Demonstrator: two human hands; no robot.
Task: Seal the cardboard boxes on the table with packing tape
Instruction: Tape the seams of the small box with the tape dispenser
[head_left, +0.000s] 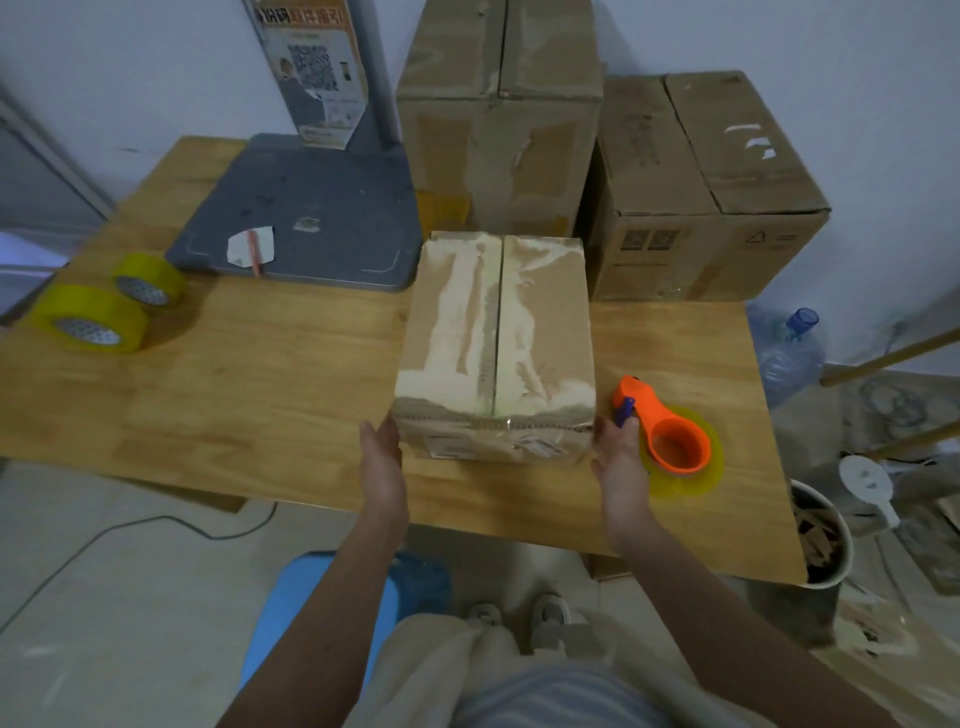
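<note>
Hands flat against its sides — left hand (383, 464), right hand (619, 457) — you squared the box (496, 343); next, you'd need the tape dispenser (667, 436).

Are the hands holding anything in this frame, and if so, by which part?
Yes: the cardboard box, by the near ends of its two side faces. Left hand lies flat on the left face, right hand on the right. The tape dispenser lies unheld.
</note>
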